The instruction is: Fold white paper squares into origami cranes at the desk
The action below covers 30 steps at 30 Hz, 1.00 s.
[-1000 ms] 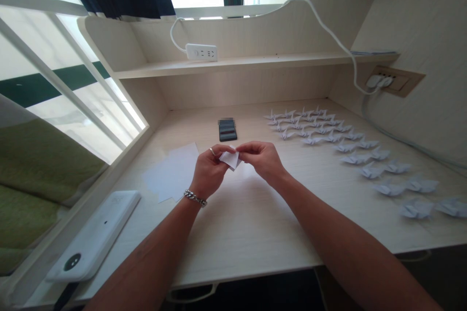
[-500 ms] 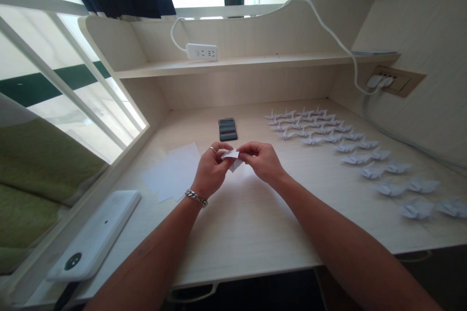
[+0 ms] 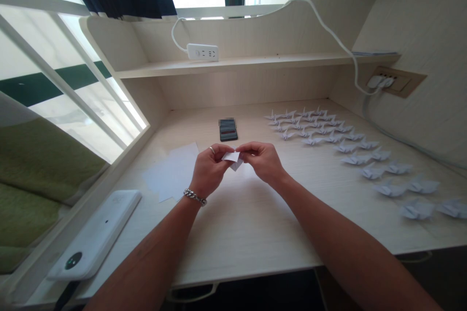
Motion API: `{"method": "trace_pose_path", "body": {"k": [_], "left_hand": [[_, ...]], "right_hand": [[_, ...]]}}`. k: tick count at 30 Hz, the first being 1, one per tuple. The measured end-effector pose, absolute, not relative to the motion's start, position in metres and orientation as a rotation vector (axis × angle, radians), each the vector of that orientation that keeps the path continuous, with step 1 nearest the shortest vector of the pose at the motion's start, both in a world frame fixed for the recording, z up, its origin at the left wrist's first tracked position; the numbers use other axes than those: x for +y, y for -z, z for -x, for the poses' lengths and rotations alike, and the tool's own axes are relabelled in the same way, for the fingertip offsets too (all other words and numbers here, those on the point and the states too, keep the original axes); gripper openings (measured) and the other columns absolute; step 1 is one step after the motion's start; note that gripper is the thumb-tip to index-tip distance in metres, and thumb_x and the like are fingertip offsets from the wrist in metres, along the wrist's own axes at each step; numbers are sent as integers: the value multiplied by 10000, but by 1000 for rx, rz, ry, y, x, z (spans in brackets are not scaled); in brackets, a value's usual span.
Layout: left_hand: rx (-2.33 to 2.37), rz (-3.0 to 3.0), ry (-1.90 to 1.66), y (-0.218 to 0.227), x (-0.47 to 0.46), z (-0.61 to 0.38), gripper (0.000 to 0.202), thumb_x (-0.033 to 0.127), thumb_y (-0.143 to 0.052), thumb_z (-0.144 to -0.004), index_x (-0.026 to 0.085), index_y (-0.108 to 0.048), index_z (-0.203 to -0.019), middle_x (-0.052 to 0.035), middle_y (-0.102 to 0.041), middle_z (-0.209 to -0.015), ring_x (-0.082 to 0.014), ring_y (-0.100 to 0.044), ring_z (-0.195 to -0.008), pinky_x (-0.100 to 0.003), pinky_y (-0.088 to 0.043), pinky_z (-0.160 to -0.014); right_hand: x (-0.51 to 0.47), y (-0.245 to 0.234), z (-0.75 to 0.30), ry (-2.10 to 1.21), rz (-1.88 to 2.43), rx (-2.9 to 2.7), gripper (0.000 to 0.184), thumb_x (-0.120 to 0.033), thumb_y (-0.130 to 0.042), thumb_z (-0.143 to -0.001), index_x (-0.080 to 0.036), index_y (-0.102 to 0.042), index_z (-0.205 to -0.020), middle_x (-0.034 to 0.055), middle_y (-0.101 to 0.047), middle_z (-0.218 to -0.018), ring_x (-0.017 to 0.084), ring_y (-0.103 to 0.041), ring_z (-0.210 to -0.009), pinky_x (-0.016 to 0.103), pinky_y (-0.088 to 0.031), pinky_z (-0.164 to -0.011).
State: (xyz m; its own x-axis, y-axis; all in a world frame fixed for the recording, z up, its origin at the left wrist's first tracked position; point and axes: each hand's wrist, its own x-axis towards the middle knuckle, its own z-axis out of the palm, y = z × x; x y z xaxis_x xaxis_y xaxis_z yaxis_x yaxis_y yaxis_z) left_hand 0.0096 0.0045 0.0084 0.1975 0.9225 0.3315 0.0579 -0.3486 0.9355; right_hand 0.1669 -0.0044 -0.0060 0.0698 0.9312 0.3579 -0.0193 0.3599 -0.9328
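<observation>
A small piece of folded white paper (image 3: 236, 162) is held between both hands above the middle of the desk. My left hand (image 3: 212, 167), with a ring and a chain bracelet, pinches its left side between thumb and fingers. At the paper's right and top edge, my right hand (image 3: 263, 159) is closed with thumb and fingertips on it. Parts of the paper are hidden behind the fingers. Left of my left hand, loose white paper sheets (image 3: 171, 170) lie flat on the desk. Several folded paper cranes (image 3: 330, 138) stand in rows on the right.
A dark phone-like device (image 3: 228, 129) lies beyond my hands. At the desk's left edge sits a white power bank (image 3: 97, 235) with a dark cable. A white power strip (image 3: 202, 52) rests on the shelf (image 3: 255, 62); a white cable (image 3: 337, 39) runs to the wall socket (image 3: 397, 81).
The folded paper and fingertips have shifted very slightly, and the paper's upper flap sits at a somewhat different angle. Both hands still grip it, and the desk items are unmoved.
</observation>
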Motion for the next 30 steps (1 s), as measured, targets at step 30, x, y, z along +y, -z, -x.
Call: {"method": "trace_pose_path", "body": {"k": [30], "left_hand": [[712, -1213, -1085, -11, 6, -8, 277, 301, -786, -694, 106, -730, -882, -89, -730, -806, -178, -679, -742, -357, -558, -789]], "right_hand": [[-8, -1, -168, -1059, 963, -1269, 271, -392, -756, -683, -156, -687, -797, 16, -659, -650, 136, -584, -579, 257, -458, -542]]}}
